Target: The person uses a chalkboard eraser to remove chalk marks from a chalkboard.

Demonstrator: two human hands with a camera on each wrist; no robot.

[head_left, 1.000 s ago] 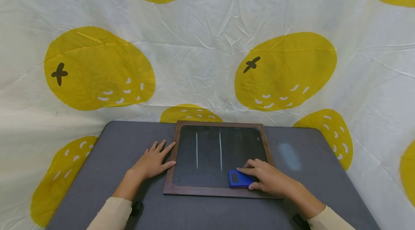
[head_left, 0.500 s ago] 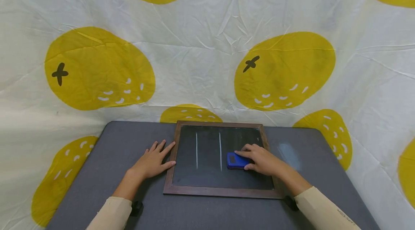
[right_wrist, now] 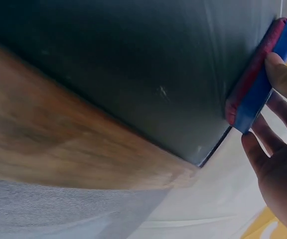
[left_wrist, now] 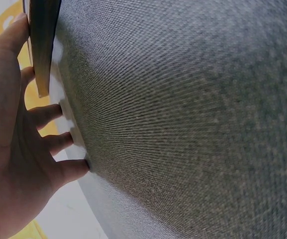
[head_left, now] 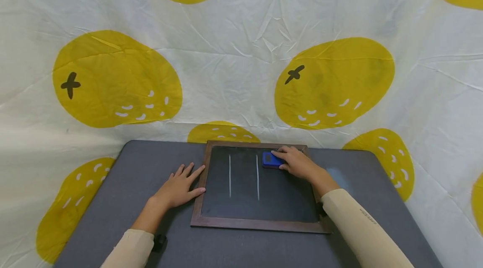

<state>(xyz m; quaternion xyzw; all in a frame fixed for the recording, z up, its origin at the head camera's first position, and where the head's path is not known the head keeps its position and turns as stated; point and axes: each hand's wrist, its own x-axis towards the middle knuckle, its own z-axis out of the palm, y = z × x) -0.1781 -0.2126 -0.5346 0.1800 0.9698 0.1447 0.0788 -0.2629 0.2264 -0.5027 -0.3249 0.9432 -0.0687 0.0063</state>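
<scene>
A right hand [head_left: 296, 162] pinches a blue chalkboard eraser [head_left: 269, 160] between thumb and fingers, high on a small wood-framed chalkboard [head_left: 241, 209]. Half a second ago the eraser sat mid-board, and a second ago it was down by the lower frame rail [head_left: 260, 223]; it has now travelled up close to the top rail. The eraser's red felt [right_wrist: 249, 77] is turned toward the board, though the steep right wrist view leaves it hard to say whether it lies fully flat. Just beside the eraser stands the right chalk line [head_left: 258, 178], and farther over, the left chalk line [head_left: 230, 175]. Both remain whole, suggesting that the upward stroke worked only the strip to their right; a faint pale mark [right_wrist: 162, 92] shows near the board's edge. The left hand [head_left: 177, 190] grips nothing, its fingers spread, thumb and forefinger touching the frame's left side, apparently steadying it on the gray table [head_left: 234, 247].
</scene>
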